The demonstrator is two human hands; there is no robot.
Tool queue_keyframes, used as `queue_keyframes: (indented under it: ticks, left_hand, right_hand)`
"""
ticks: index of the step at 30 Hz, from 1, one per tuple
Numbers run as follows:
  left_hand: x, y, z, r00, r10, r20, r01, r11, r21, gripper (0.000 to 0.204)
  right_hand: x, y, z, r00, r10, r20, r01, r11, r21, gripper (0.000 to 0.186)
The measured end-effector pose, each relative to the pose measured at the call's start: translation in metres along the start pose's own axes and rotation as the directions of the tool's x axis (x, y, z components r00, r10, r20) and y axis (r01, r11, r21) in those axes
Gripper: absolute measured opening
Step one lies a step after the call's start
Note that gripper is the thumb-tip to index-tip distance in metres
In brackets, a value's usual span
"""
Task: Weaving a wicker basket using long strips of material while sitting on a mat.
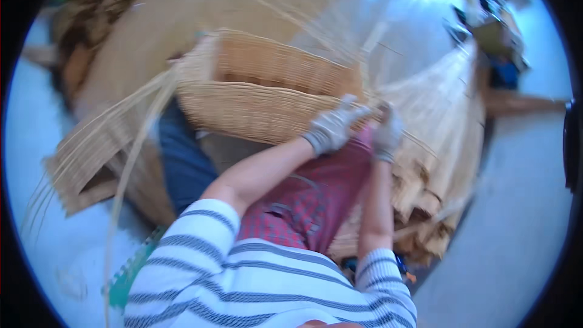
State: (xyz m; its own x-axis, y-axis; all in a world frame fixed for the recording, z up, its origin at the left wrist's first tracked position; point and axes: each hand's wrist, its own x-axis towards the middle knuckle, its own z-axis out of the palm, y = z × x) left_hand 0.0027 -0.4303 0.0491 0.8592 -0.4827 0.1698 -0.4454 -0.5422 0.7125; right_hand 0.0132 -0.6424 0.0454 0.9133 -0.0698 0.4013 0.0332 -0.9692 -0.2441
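A long, open wicker basket (249,109) of tan strands lies tilted across my lap, its hollow facing up and away. My left hand (331,129), in a pale grey glove, grips its near right corner with bent fingers. Just beyond that corner my right hand (388,133), gloved too, has its fingers curled in at the basket's end. A thin strand (419,143) runs out to the right from there; blur hides exactly how the fingers hold it. Loose strands (146,121) trail from the basket's left end, and others stick out past its right end.
A flat woven panel (67,170) with frayed ends lies at the left. Pale fibre (440,106) is spread on the right, with crumpled brown material (419,200) below. A brown heap (91,18) sits far left, and assorted items (492,24) stand far right.
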Motion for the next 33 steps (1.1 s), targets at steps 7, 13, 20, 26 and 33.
queue_keyframes:
  ticks: [7,13,20,26,33]
  left_hand:
    - [-0.186,-0.163,-0.155,0.444,-0.371,-0.816,0.532,0.842,-0.094,0.029]
    - [-0.230,-0.256,-0.217,0.471,-0.599,-0.648,0.404,0.799,-0.445,0.033]
    - [-0.226,-0.223,-0.219,0.713,-0.279,-0.643,0.347,0.937,-0.022,0.060]
    - [-0.213,-0.230,-0.255,0.838,-0.323,-0.439,0.446,0.870,0.212,0.071]
    - [-0.212,-0.239,-0.257,0.853,-0.360,-0.378,0.473,0.839,0.269,0.065]
  right_hand:
    - [-0.023,-0.090,0.028,0.842,0.531,-0.090,-0.286,0.582,0.761,0.023]
    - [-0.079,-0.340,0.045,0.797,-0.569,0.201,0.208,0.571,0.794,0.025]
    - [0.039,-0.459,0.159,0.846,0.153,0.511,-0.534,0.252,0.807,0.078]
    - [0.056,-0.450,0.206,0.732,0.051,0.680,-0.652,-0.240,0.720,0.085]
    - [0.075,-0.444,0.189,0.775,0.019,0.632,-0.632,0.074,0.772,0.061]
